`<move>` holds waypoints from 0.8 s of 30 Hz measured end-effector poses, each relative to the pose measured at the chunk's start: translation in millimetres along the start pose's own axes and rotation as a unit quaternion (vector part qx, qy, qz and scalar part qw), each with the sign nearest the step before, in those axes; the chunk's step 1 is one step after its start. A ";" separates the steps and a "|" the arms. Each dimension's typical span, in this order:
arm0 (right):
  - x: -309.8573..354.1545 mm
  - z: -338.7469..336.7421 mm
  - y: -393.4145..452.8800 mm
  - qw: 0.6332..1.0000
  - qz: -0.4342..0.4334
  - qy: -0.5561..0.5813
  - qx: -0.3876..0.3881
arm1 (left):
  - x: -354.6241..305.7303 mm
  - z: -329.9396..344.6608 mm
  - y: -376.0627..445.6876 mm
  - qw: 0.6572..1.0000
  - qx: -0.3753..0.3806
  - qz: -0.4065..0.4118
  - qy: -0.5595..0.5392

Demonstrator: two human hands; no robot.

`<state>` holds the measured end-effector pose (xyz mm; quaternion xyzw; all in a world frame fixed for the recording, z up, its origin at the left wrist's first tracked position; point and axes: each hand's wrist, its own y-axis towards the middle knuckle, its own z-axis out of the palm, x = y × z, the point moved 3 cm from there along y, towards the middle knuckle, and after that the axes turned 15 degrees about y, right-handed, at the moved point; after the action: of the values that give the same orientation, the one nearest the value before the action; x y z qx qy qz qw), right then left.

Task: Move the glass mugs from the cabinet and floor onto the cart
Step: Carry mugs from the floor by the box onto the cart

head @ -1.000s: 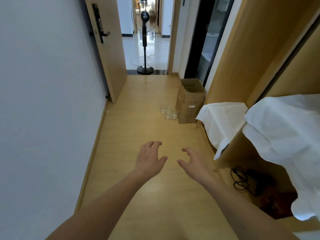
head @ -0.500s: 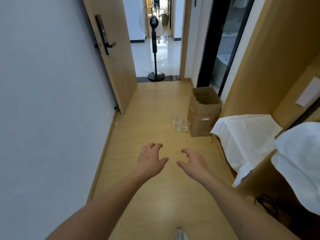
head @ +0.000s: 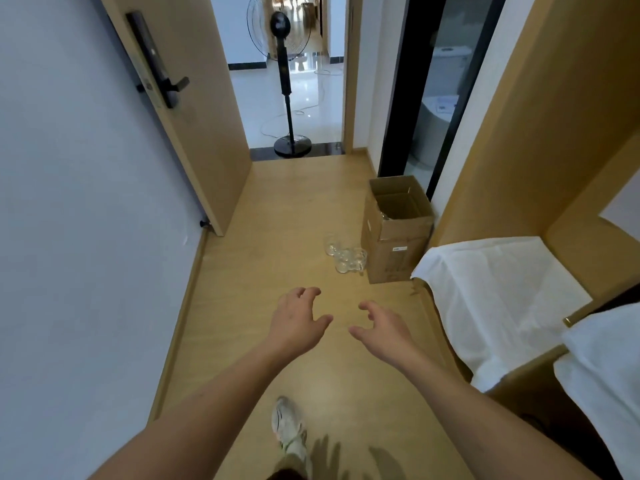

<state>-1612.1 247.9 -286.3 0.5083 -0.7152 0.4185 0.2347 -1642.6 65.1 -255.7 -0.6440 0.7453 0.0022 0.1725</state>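
Left hand (head: pixel 296 318) and right hand (head: pixel 382 329) stretched forward, palms down, fingers loosely curled, holding nothing. Clear glass mugs (head: pixel 344 254) on wooden floor (head: pixel 277 237), beside open brown cardboard box (head: pixel 396 233).

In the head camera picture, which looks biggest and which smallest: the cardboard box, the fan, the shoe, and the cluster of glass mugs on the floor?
As they look in this view:
1. fan, tallest though farthest away
2. cardboard box
3. shoe, enlarged by nearness to the camera
4. glass mugs
Shoe and mug cluster look close in size, so that order is unsure.
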 end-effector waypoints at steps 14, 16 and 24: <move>54.8 -14.2 209.3 0.993 0.099 0.046 -0.040 | 13.9 -20.9 247.5 0.995 0.076 0.058 -0.025; 63.5 -11.7 229.7 0.991 0.118 0.049 -0.044 | 19.8 -22.7 273.9 0.994 0.090 0.053 -0.026; 68.8 -4.1 290.6 0.980 0.184 0.055 -0.046 | 29.0 -12.5 355.8 0.988 0.140 0.047 -0.051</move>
<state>-1906.5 253.5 -336.3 0.3332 -0.8009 0.4483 0.2160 -1990.8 95.2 -329.4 -0.5768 0.7579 -0.0617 0.2985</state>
